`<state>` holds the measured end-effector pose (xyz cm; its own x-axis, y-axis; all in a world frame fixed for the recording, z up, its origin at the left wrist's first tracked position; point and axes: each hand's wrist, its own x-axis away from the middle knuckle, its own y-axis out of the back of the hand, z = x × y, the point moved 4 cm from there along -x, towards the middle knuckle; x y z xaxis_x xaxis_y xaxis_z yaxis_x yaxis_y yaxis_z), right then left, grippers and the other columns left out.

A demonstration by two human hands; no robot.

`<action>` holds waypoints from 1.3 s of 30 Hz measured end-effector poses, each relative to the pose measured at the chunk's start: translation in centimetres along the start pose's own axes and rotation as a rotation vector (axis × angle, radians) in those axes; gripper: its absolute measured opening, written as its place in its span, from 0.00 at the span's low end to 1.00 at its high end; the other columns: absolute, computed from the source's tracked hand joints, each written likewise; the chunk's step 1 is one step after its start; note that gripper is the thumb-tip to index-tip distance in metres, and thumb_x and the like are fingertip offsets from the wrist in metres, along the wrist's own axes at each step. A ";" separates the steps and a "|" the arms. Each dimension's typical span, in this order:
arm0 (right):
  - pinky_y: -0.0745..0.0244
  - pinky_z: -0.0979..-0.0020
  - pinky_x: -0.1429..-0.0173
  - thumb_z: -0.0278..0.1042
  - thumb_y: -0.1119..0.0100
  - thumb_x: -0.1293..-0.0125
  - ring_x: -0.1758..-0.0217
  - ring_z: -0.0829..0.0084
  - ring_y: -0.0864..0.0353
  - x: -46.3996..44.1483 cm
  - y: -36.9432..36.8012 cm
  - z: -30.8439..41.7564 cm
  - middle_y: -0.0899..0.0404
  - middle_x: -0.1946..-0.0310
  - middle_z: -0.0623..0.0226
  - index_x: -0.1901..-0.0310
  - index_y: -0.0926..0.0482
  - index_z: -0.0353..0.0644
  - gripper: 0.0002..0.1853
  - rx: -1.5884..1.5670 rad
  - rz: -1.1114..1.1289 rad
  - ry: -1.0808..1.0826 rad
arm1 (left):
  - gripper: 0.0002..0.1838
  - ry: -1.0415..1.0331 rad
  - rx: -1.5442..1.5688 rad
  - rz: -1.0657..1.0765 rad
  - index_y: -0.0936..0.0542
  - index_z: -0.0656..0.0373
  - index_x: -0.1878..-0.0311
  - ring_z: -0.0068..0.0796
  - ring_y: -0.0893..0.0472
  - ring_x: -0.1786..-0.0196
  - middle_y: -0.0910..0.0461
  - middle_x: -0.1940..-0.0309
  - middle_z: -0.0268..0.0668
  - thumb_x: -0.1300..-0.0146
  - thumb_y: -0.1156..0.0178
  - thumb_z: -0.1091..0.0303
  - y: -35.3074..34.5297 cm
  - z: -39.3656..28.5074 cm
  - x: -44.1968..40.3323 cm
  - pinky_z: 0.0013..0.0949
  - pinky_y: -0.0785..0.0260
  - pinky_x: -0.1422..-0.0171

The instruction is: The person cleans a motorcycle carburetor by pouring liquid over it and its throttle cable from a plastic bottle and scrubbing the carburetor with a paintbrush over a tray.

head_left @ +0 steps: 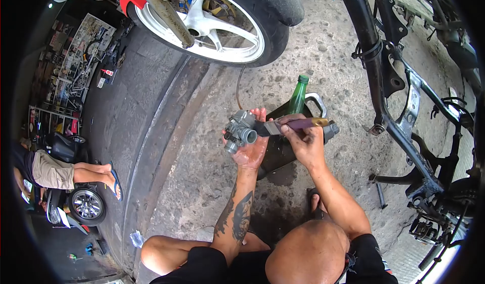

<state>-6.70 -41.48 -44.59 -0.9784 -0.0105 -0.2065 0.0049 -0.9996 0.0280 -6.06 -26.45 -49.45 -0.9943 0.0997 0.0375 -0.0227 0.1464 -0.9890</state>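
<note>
Across the cradling left hand point(252, 154), a carburetor point(236, 124) is resting, likely dense, rigid and slippery, best gripped around its body, while the right hand point(309, 145) is pinching a brush point(303, 124) beside it.

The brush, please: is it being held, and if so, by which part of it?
Yes, the right hand grips the brush by its handle, near the bristle end.

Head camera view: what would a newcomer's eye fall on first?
Probably the large white-spoked, black-tyred wheel at the top. Next, the grey metal carburettor in the left hand and purple-handled brush in the right hand. A slim green bottle stands beyond them.
</note>
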 end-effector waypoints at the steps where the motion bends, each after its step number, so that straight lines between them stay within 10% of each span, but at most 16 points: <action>1: 0.27 0.79 0.62 0.20 0.40 0.41 0.67 0.80 0.22 0.1 -0.5 0.5 0.18 0.68 0.66 0.61 0.21 0.32 0.06 -0.178 -0.093 0.053 | 0.48 0.018 0.004 0.024 0.37 0.70 0.38 0.42 0.45 0.28 0.36 0.37 0.48 0.50 0.39 0.36 -0.2 0.2 0.1 0.50 0.58 0.23; 25: 0.26 0.77 0.69 0.19 0.42 0.40 0.69 0.77 0.18 1.8 -1.6 1.9 0.18 0.65 0.61 0.63 0.22 0.31 0.04 -0.059 -0.083 0.069 | 0.22 -0.237 -0.293 -0.296 0.28 0.56 0.51 0.38 0.24 0.46 0.23 0.52 0.37 0.36 0.47 0.47 4.0 -1.3 0.2 0.40 0.33 0.39; 30: 0.26 0.72 0.68 0.18 0.42 0.42 0.71 0.70 0.17 1.5 -1.4 2.1 0.18 0.65 0.61 0.65 0.21 0.31 0.03 -0.133 -0.142 0.113 | 0.25 -0.334 -0.441 -0.331 0.28 0.58 0.47 0.38 0.23 0.47 0.21 0.56 0.39 0.36 0.48 0.46 1.4 -0.8 0.0 0.38 0.31 0.41; 32: 0.24 0.75 0.60 0.18 0.44 0.39 0.60 0.75 0.20 1.8 -1.2 0.7 0.19 0.62 0.65 0.62 0.22 0.31 0.04 0.196 0.208 -0.101 | 0.26 -0.289 -0.446 -0.410 0.29 0.58 0.46 0.39 0.23 0.46 0.21 0.56 0.39 0.36 0.48 0.46 0.8 -1.4 0.2 0.37 0.31 0.41; 36: 0.25 0.75 0.62 0.18 0.41 0.42 0.66 0.71 0.18 1.8 -0.9 3.1 0.19 0.64 0.61 0.64 0.21 0.31 0.04 -0.285 -0.238 0.070 | 0.26 -0.324 -0.396 -0.265 0.29 0.57 0.46 0.47 0.25 0.44 0.24 0.51 0.39 0.37 0.47 0.45 1.2 -2.1 -0.6 0.43 0.34 0.39; 39: 0.24 0.76 0.59 0.19 0.41 0.41 0.60 0.75 0.18 1.8 -2.4 2.1 0.19 0.62 0.62 0.63 0.21 0.32 0.04 -0.123 0.019 0.134 | 0.35 -0.194 -0.315 -0.347 0.30 0.56 0.43 0.47 0.28 0.40 0.26 0.47 0.41 0.43 0.46 0.37 1.0 -1.6 0.0 0.48 0.38 0.37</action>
<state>-8.87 -39.03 -42.94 -0.9418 -0.0249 -0.3354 0.0564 -0.9948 -0.0846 -5.89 -24.76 -50.22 -0.9354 -0.1881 0.2993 -0.3525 0.4313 -0.8305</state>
